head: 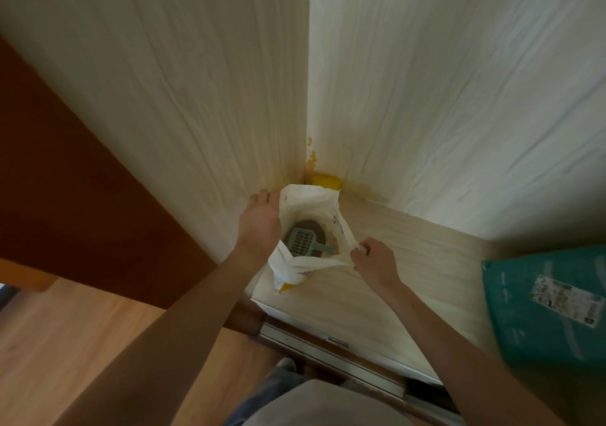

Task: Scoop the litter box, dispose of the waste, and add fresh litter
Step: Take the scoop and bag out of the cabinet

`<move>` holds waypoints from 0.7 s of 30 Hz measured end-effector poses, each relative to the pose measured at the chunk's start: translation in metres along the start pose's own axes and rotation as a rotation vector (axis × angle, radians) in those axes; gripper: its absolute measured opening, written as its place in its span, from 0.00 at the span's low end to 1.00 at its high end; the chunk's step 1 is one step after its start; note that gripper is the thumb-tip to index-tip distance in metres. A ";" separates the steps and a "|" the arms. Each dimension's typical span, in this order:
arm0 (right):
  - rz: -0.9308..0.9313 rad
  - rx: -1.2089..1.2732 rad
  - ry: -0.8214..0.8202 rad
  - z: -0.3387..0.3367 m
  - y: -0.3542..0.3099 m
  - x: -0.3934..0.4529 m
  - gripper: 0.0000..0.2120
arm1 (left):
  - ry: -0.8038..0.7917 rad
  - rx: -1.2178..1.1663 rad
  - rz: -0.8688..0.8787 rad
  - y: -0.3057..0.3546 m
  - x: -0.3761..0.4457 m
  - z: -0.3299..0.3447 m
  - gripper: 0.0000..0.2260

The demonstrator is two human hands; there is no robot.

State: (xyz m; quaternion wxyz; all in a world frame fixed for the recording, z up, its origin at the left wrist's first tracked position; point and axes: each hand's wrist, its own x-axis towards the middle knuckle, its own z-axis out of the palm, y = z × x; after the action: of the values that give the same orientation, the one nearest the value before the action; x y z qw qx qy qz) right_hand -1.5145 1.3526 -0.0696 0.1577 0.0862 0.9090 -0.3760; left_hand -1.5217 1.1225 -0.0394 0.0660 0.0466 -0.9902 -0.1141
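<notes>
A white and yellow litter bag [303, 201] stands open in the corner where two pale walls meet. Inside it lies a grey slotted scoop [303, 241] on brownish litter [311, 225]. My left hand [260, 220] grips the bag's left rim. On the near right side, my right hand [373, 258] pinches the rim and pulls the mouth wide. Nothing shows of the litter box in this view.
A teal package [547, 307] with a white label lies at the right edge on the pale floor [393, 238]. A metal door track [331, 343] crosses the threshold below the bag. Dark brown furniture [65, 196] stands at the left, over a wooden floor [82, 337].
</notes>
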 end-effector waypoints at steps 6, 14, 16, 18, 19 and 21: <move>-0.013 0.008 0.005 0.002 -0.007 -0.001 0.04 | 0.028 -0.086 0.379 0.017 0.006 0.017 0.12; 0.013 0.093 0.041 0.007 -0.006 -0.003 0.06 | -0.701 0.032 0.213 0.054 0.051 0.051 0.12; 0.027 0.119 0.044 0.009 -0.006 -0.004 0.06 | -0.774 0.086 0.196 0.058 0.060 0.067 0.11; 0.030 0.125 0.047 0.010 -0.008 -0.005 0.03 | -0.818 0.035 0.121 0.060 0.066 0.085 0.13; 0.042 0.142 0.058 0.010 -0.009 -0.005 0.02 | -0.817 -0.006 0.084 0.060 0.071 0.097 0.13; 0.068 0.183 0.085 0.011 -0.011 -0.006 0.02 | -0.880 -0.028 0.041 0.060 0.079 0.116 0.16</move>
State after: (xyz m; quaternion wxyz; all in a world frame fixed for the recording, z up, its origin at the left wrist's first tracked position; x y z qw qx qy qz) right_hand -1.5094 1.3368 -0.0676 0.1229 0.1468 0.8733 -0.4480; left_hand -1.6208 1.1980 -0.1278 -0.3593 -0.0270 -0.9230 -0.1351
